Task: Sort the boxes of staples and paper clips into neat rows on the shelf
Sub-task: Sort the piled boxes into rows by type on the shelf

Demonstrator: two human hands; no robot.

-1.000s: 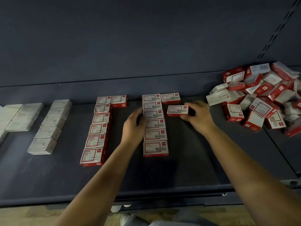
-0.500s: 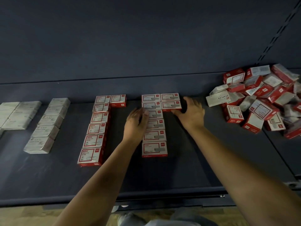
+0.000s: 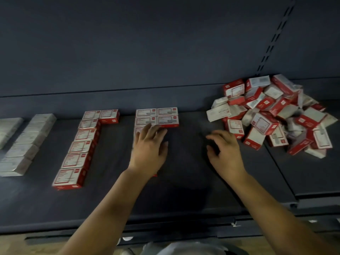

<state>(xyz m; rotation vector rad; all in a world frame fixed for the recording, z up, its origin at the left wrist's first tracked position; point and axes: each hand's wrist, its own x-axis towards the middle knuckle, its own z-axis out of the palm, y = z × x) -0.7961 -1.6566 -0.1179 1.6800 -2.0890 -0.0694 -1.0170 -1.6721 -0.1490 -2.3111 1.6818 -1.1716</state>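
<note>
Left hand (image 3: 149,150): bare, I see no ring or glove.
Right hand (image 3: 224,150): bare, likewise.
Forearms: no sleeves visible.
Clothing: pale garment (image 3: 176,249) at bottom edge, blurred.

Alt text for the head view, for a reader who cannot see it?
A person's left hand rests on a row of red-and-white boxes on a dark shelf, while the empty right hand hovers near a jumbled pile of boxes.
</note>
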